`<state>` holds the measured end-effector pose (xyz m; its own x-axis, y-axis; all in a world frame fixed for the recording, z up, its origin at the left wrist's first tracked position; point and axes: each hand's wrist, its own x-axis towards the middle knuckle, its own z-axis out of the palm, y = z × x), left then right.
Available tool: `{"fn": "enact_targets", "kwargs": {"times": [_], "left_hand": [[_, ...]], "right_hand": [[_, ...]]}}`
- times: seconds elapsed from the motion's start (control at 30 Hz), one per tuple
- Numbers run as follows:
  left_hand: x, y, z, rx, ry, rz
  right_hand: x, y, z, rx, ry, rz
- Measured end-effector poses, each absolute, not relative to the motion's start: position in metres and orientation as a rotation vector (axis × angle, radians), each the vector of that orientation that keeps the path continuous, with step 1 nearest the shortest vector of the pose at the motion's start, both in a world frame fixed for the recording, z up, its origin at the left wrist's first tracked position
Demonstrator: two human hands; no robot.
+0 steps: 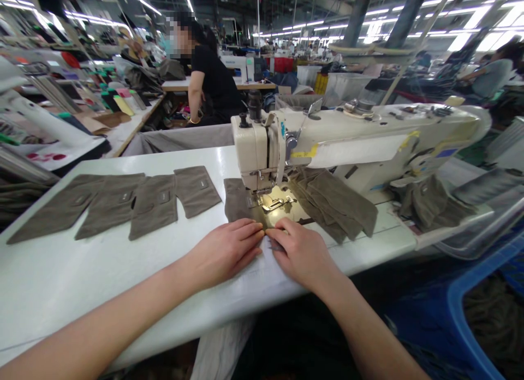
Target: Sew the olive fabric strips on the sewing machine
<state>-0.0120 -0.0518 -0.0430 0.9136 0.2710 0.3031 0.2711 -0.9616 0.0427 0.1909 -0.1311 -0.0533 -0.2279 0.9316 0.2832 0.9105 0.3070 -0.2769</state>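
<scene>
A brown-grey fabric piece (237,201) lies under the presser foot (256,197) of a cream sewing machine (282,145). My left hand (231,246) rests on the near edge of this piece, fingers stretched out flat and thumb a little apart. Just right of it, my right hand (301,251) is closed, thumb and forefinger pinching the near edge of the fabric. The fingertips of both hands almost meet in front of the lit metal needle plate (280,202). Part of the fabric is hidden beneath my fingers.
Several labelled fabric pieces (153,205) lie in a row on the white table (102,281) at left. A fabric stack (335,202) sits right of the needle. More fabric (434,202) lies farther right. A blue basket (458,309) stands lower right. Another person (213,74) sits beyond the table.
</scene>
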Motion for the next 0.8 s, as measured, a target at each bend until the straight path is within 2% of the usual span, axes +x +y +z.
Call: {"fn": "enact_targets", "kwargs": {"times": [0.23,0.37,0.53,0.8], "left_hand": [[-0.014,-0.039,-0.044,-3.099,-0.469,-0.485],[-0.014,-0.031,-0.042,-3.106,-0.482,-0.469],[-0.013,-0.021,-0.044,-3.110,-0.483,-0.468],[-0.013,-0.008,-0.043,-3.110,-0.519,-0.488]], "right_hand": [[0.225,-0.148,-0.056,-1.693,-1.750,-0.233],[0.262,-0.155,-0.053,-1.891,-1.498,-0.414],[0.295,-0.154,-0.058,-2.134,-1.428,-0.356],[0.300,-0.146,-0.059,-2.188,-1.491,-0.362]]}}
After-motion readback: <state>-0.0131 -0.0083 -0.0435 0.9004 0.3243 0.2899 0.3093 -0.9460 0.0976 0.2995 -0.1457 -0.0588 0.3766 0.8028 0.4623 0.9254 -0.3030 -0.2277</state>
